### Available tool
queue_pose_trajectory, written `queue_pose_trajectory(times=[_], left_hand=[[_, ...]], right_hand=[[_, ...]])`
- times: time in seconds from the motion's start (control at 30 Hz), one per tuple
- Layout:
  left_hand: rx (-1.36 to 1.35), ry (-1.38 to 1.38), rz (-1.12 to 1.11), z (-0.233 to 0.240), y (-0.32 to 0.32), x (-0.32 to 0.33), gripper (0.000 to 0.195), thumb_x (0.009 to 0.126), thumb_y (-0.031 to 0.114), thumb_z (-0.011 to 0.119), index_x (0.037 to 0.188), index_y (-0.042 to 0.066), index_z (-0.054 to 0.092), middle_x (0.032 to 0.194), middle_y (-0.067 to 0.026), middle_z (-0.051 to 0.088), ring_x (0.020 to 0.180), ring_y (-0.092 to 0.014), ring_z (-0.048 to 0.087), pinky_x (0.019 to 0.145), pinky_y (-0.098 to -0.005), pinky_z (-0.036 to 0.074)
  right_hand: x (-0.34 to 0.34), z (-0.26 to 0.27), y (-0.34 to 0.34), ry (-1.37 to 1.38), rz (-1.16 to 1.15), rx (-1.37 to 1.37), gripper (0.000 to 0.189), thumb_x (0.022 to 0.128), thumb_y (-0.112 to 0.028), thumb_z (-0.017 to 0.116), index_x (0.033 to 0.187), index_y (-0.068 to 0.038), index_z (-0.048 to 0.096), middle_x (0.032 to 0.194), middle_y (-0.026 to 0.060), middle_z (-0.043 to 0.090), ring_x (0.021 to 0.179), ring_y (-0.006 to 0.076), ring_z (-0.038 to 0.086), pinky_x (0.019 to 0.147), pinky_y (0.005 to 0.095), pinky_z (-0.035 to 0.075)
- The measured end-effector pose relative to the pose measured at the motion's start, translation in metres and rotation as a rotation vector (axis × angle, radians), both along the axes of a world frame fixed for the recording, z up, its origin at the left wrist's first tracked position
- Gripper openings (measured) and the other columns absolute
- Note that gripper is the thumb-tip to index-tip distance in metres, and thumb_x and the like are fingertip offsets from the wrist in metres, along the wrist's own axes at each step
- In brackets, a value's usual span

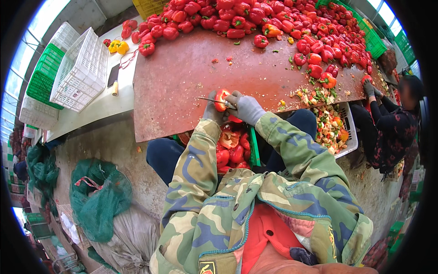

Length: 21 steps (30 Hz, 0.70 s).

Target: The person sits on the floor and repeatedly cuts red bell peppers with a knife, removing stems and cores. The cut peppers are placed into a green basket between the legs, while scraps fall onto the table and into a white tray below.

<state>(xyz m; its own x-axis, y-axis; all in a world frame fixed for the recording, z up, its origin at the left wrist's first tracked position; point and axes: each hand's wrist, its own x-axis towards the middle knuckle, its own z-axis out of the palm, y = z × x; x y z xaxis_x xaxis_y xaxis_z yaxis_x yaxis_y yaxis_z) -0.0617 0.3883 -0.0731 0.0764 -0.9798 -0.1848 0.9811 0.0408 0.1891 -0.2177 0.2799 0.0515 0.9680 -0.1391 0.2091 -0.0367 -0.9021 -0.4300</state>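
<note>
My gloved left hand (213, 110) holds a cut red bell pepper (222, 97) by its side, above the front edge of the reddish-brown board (171, 89). In my gloved right hand (247, 107) is a knife, its thin blade (206, 99) pointing left across the pepper. Another piece of red pepper (235, 119) shows just below my right hand. Under both hands, between my knees, stands a green crate (254, 147) of red peppers, some cut open. A large heap of whole red bell peppers (239, 17) covers the far side of the board.
Seeds and green cores (316, 96) lie on the board at right, above a white crate (352, 137) of scraps. A co-worker (393, 120) sits at far right. White crates (82, 72), yellow peppers (118, 47) and a wooden handle (115, 88) are on the left table. Green netting (99, 202) lies lower left.
</note>
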Motion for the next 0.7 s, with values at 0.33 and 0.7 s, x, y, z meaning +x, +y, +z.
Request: queue_pose_trajectory(times=[0.33, 0.7], left_hand=[[-0.068, -0.282, -0.005, 0.007, -0.021, 0.027, 0.047, 0.095, 0.042, 0.058, 0.124, 0.005, 0.059, 0.120, -0.0107, 0.067, 0.109, -0.024, 0.064, 0.095, -0.0379, 0.053], [-0.098, -0.371, 0.089, 0.067, 0.048, 0.025, 0.055, 0.088, 0.045, 0.068, 0.126, 0.006, 0.059, 0.108, -0.0180, 0.069, 0.084, -0.031, 0.069, 0.062, -0.0357, 0.054]], right_hand=[[0.029, 0.036, -0.032, 0.258, -0.034, 0.841, 0.024, 0.082, -0.011, 0.073, 0.103, -0.002, 0.067, 0.074, 0.0054, 0.064, 0.061, 0.0110, 0.057, 0.057, 0.0283, 0.049], [-0.134, 0.112, -0.117, -0.069, -0.633, 0.136, 0.050, 0.086, -0.026, 0.075, 0.128, -0.002, 0.063, 0.087, 0.0090, 0.071, 0.076, 0.0164, 0.067, 0.069, 0.0340, 0.054]])
